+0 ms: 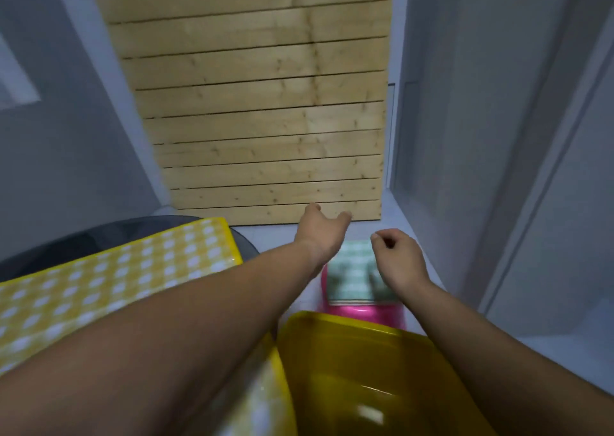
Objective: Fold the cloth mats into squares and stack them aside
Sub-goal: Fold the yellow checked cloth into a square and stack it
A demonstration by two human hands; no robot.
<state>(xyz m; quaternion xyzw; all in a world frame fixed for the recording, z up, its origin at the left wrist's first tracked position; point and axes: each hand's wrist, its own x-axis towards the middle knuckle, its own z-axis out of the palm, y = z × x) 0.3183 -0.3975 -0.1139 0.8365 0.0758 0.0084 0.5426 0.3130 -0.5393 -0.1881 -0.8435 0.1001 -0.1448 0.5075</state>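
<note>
Above the far end of the pink stool (362, 312), the left hand (320, 233) reaches forward with thumb and fingers spread, grasping nothing. Just to its right, the right hand (397, 256) hangs loosely curled, also empty. Beneath and between them a folded green checked cloth mat (355, 276) lies on the stool. Nearer, a yellow plastic tub (365, 375) overlaps the stool's near edge. To the left, a yellow checked cover (109, 279) spreads over the worktop. Beyond, wooden slats (265, 103) stand against the wall.
</note>
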